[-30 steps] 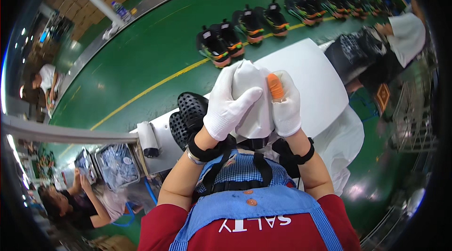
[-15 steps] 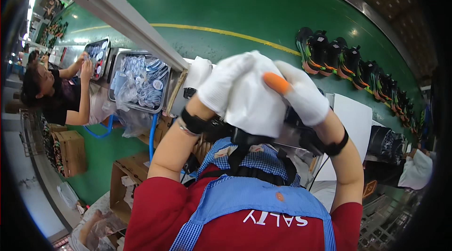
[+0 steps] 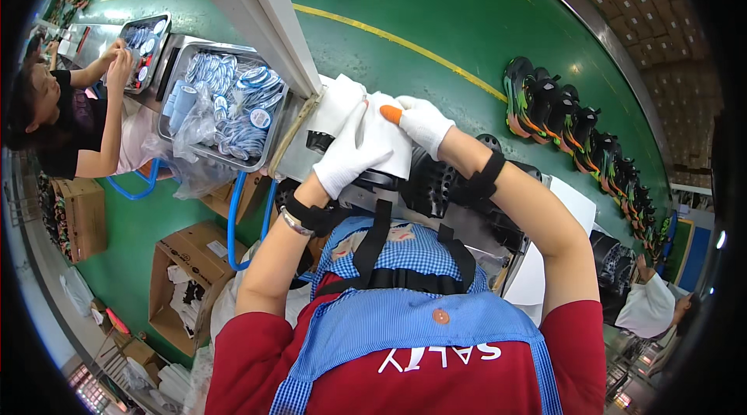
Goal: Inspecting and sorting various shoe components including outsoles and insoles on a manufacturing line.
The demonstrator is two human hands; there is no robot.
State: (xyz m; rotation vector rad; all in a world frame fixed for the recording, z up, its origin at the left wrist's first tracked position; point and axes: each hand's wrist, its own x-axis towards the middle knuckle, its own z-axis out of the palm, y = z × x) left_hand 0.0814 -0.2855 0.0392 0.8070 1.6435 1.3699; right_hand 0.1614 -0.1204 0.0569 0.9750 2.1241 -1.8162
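Observation:
A white sheet (image 3: 398, 152) lies over a dark, shoe-like thing (image 3: 380, 180) whose black edge shows beneath it. My left hand (image 3: 352, 154), in a white knit glove, rests against the sheet's left side with thumb and fingers spread. At the sheet's upper right edge, my gloved right hand (image 3: 424, 123) has its fingers closed on the sheet; an orange cover caps one digit. Just left stands another white-wrapped piece (image 3: 338, 107) with a black studded end (image 3: 319, 141). Black studded shoes (image 3: 426, 183) sit right of the sheet, below my right wrist.
A metal tray (image 3: 268, 138) of blue-white round tags stands left, past a grey post (image 3: 268, 18). A co-worker (image 3: 70, 115) handles small things farther left. Black shoes (image 3: 560, 111) line the right. A carton (image 3: 175, 259) sits low left; white sheets (image 3: 572, 201) lie right.
Both hands have come down and left with the white sheet, onto the work surface. My left hand's fingers have spread. The view has shifted, showing more of the studded shoes.

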